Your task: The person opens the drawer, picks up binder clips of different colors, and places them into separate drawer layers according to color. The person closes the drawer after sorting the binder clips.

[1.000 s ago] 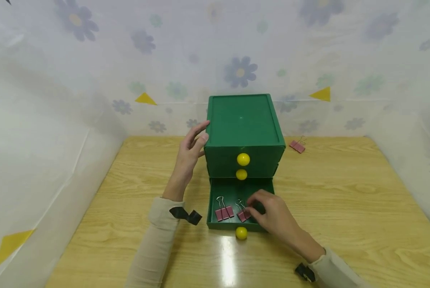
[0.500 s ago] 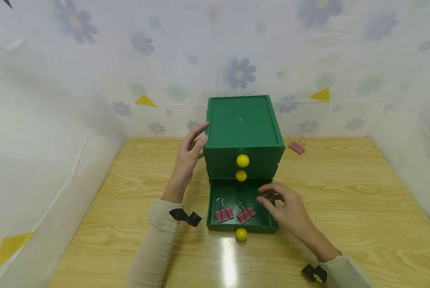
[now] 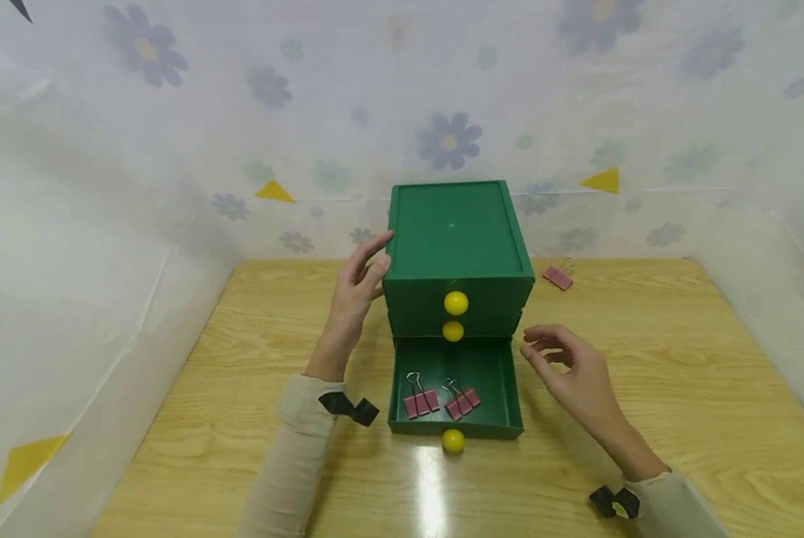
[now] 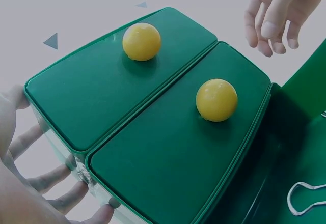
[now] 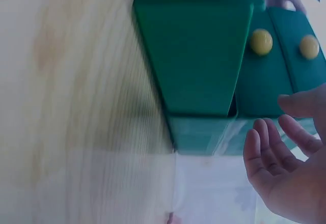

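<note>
A green drawer box with yellow ball knobs stands on the table, its bottom drawer pulled out. Two pink binder clips lie in that drawer: one clip on the left, the other clip near the middle. My left hand rests against the box's left side with its fingers spread along it, as the left wrist view also shows. Off to the right of the open drawer, my right hand hovers with loosely bent fingers and holds nothing.
Another pink binder clip lies on the table behind and right of the box. The upper two drawers are closed, with an upper knob and a middle knob. A flowered sheet hangs behind the table.
My right hand has let go of the middle binder clip in the drawer and moved right and away, out past the drawer's side. The left hand stays on the box.
</note>
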`<state>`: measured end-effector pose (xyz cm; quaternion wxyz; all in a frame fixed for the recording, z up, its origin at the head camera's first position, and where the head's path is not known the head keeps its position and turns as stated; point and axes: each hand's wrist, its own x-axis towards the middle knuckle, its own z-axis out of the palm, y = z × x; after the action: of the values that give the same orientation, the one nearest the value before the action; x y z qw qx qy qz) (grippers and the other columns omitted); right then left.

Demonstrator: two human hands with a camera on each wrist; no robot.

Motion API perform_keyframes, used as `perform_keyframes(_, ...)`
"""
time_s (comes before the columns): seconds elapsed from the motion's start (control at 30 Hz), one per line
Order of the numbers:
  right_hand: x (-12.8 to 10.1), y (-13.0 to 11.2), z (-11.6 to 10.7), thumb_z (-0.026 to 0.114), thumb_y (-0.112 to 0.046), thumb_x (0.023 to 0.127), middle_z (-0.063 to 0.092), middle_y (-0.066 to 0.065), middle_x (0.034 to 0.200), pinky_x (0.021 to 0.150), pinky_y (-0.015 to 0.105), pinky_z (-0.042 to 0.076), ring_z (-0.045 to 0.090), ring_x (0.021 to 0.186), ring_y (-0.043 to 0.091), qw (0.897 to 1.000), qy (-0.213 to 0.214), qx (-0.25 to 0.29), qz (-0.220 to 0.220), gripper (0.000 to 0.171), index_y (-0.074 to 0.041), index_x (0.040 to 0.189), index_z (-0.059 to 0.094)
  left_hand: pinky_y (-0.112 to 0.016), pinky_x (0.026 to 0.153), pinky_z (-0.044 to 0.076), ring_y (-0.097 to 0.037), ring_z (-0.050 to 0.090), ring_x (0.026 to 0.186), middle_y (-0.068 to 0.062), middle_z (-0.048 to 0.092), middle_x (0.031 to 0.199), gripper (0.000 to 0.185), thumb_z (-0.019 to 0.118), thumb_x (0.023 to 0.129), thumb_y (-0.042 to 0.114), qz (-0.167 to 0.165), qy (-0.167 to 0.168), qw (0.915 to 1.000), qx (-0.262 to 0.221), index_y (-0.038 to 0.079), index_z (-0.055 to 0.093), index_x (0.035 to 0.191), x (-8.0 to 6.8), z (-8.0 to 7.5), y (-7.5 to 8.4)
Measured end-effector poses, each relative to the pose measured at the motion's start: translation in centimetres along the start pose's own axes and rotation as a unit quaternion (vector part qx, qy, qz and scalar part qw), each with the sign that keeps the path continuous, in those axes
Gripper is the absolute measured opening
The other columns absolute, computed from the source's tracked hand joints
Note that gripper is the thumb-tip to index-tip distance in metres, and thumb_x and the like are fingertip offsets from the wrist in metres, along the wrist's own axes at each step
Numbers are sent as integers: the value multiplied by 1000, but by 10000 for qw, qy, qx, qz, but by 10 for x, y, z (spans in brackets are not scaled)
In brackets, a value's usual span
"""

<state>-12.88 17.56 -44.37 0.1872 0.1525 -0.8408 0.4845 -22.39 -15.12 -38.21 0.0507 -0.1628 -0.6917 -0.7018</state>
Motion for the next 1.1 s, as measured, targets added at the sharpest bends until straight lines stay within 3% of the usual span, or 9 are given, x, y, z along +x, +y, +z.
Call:
perform_keyframes(0.43,28,39,-36,73,-6,95,65,18,122,80,10,49,63,100,4,9981,325,-123,517,39,-2,132,62,-63,104,44,-22,49,137,8,44,156,45,56,106,34,56,-56,10000,3,27,54,150,6,6,0)
perform_keyframes(0.6,41,55,-48,73,-11,96,62,16,127,81,9,48,62,104,11,9965,313,-108,767,45,-4,138,59,-64,104,43,-23,49,137,6,44,156,45,56,106,32,26,-74,9999,-66,25,54,150,7,7,0)
perform_keyframes(0.83,59,82,-57,72,-18,98,59,2,126,80,10,49,58,105,4,9910,268,145,1306,51,-3,144,54,-63,104,43,-22,49,137,7,44,155,44,56,106,32,44,-72,9999,-100,26,55,150,8,9,-1)
perform_keyframes(1.1,78,116,-69,70,-19,99,55,14,133,77,9,49,55,104,3,9854,288,165,1672,54,-2,147,50,-63,104,43,-22,49,137,7,44,155,44,55,107,31,61,-92,9999,-119,25,55,150,11,9,-3)
